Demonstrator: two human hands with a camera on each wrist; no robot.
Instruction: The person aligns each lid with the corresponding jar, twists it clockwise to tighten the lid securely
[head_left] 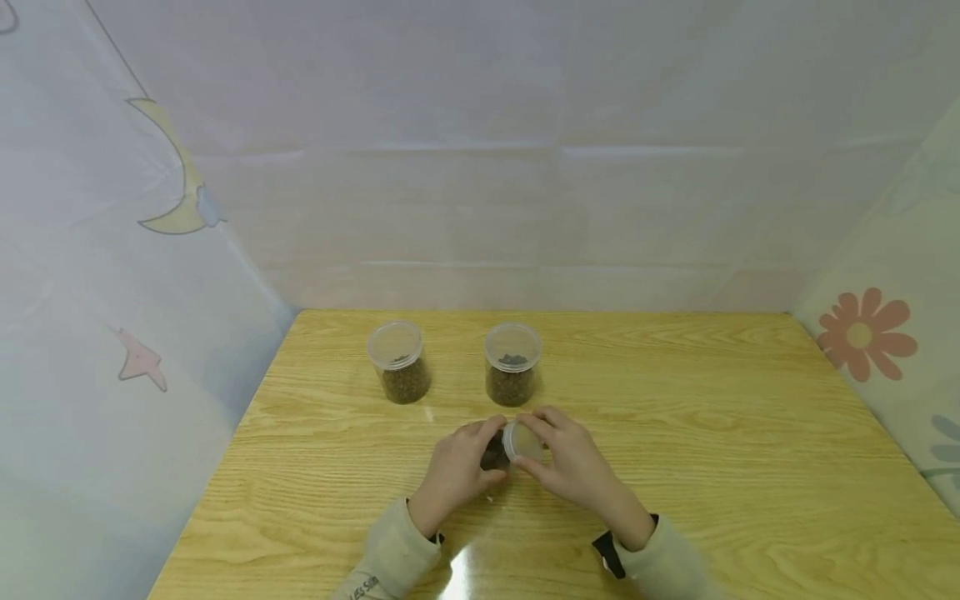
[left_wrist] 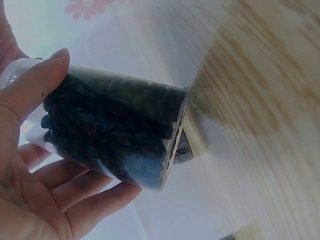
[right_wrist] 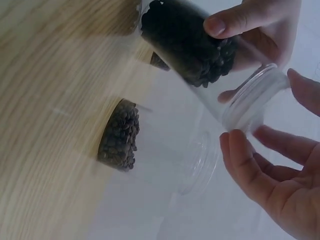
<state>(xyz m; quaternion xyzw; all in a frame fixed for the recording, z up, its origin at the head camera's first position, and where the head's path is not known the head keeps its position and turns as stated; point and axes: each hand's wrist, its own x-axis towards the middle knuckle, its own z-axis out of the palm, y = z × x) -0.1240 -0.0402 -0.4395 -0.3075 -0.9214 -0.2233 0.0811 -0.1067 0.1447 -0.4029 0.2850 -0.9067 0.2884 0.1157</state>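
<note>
My left hand (head_left: 457, 467) grips a clear jar (left_wrist: 115, 125) filled with dark, bean-like pieces, thumb on one side and fingers on the other. The jar is tilted above the table, its lidded end toward the right. Around the rim of its clear lid (right_wrist: 255, 97) are the fingertips and thumb of my right hand (head_left: 573, 458). Whether the lid is loose or tight cannot be seen. Just beyond the hands stands a second clear jar (head_left: 512, 383), lidded and partly filled with dark brown pieces. A third, similar jar (head_left: 405, 379) stands upright to its left.
The wood-grained table (head_left: 720, 433) runs beneath the hands and out to both sides. Pale printed cloth (head_left: 480, 208) hangs behind its back edge and along the left and right sides. A bright glare lies near the front of the table.
</note>
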